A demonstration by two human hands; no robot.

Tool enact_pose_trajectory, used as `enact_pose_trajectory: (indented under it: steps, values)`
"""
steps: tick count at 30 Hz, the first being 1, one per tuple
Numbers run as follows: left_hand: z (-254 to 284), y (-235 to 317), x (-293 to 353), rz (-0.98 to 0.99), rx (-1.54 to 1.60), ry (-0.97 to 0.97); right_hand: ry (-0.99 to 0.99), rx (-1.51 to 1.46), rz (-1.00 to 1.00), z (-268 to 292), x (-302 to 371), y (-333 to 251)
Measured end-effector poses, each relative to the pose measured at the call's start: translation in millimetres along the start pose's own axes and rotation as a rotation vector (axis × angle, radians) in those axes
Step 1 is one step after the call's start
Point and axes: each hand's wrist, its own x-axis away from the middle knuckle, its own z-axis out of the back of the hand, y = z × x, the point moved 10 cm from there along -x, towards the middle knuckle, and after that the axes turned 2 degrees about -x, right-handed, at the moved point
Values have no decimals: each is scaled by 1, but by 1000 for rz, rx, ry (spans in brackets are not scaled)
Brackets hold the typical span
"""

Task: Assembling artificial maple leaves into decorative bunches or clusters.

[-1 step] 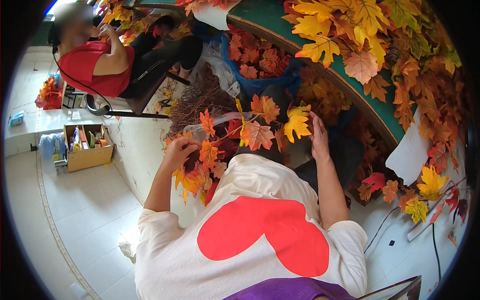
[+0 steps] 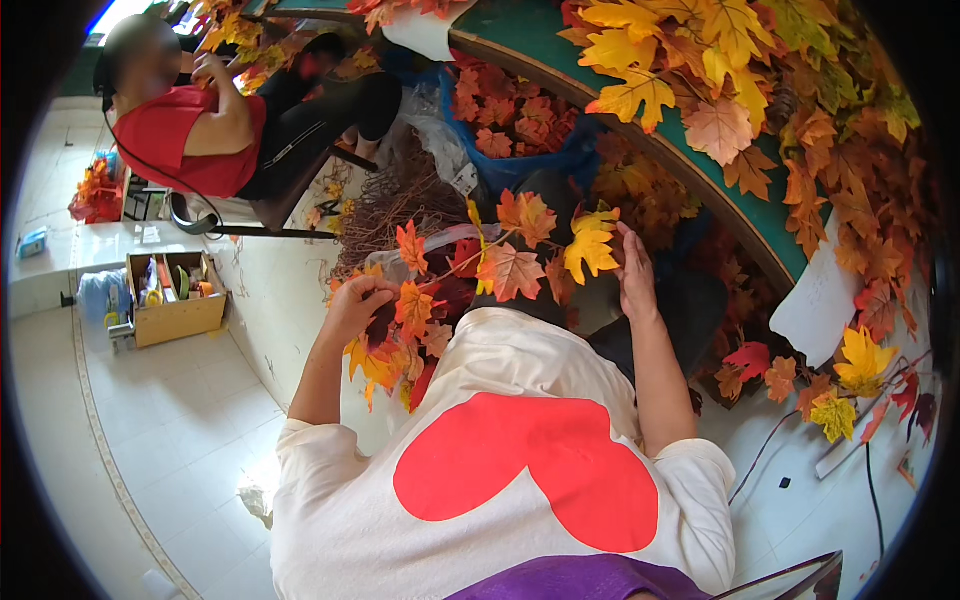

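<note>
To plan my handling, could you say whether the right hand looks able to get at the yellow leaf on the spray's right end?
Most likely yes: the right hand is beside the yellow leaf, with nothing visible between them.

Floor (image 2: 185,400) at left leaves room; green table (image 2: 520,33) bars front right.

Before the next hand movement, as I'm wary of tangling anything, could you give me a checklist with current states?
1. Left hand pinched at the branch: ok, it appears so.
2. Right hand holding the yellow leaf: cannot tell; it is at the leaf's right edge.
3. Branch apart from the green table: ok.
4. Co-worker away from the branch: ok, seated at upper left.
5. Branch's lower leaves off the shirt: cannot tell; they appear right beside it.
</note>
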Motion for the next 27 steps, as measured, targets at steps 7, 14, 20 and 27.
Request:
enact_pose_trajectory:
  steps: [7, 14, 20, 27]
  values:
    - [18, -62, -16, 65, -84, 97, 338, -307, -408, 60, -34, 133]
    - [-1, -34, -18, -21, -294, -40, 171, -179, -316, -17, -34, 100]
    - [22, 18, -42, -241, 331, 60, 107, -258, -306, -24, -32, 99]
    - [-80, 197, -40, -774, -194, -91, 80, -342, -253, -44, -48, 82]
